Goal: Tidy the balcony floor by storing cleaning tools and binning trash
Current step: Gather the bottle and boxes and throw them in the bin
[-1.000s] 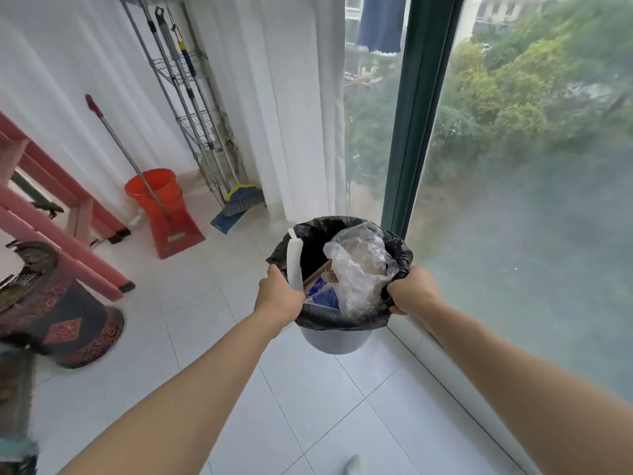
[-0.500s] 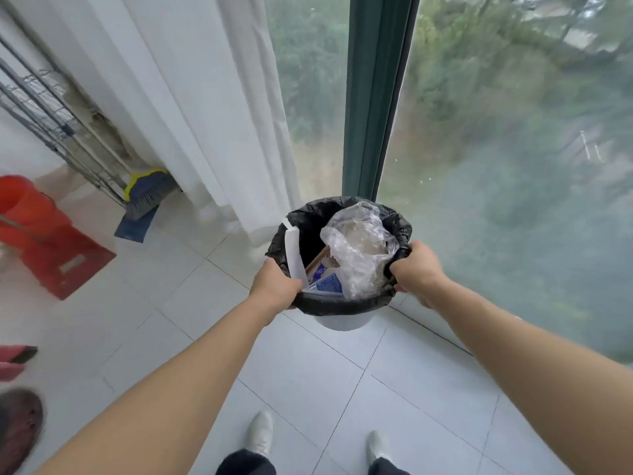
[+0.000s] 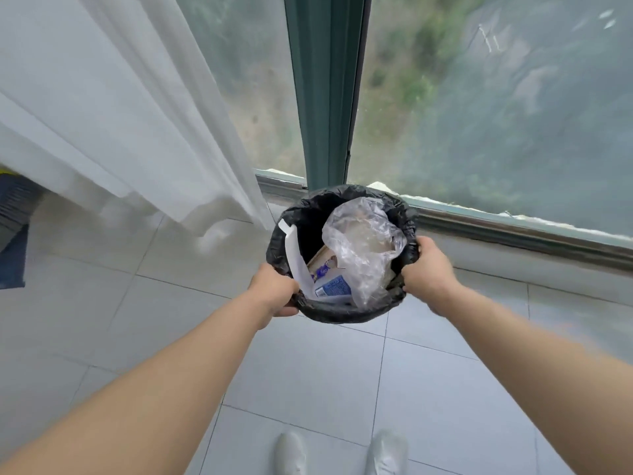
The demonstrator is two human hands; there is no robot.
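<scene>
By the foot of the glazed balcony wall, just in front of the dark green window post (image 3: 325,90), a small trash bin (image 3: 342,315) lined with a black bag is gripped on opposite sides of its rim. The left hand (image 3: 274,293) and the right hand (image 3: 428,272) each have their fingers curled over the liner edge. This two-sided hold likely keeps the bin level so nothing spills. From above I cannot tell whether its base touches the floor tiles (image 3: 308,371). The trash inside looks loosely piled: a crumpled clear plastic bag (image 3: 363,245), a white paper strip (image 3: 296,258) leaning on the left wall, and a blue-labelled packet (image 3: 332,286) whose white print is too small to read. A sheer white curtain (image 3: 137,114) hangs just left of the bin.
</scene>
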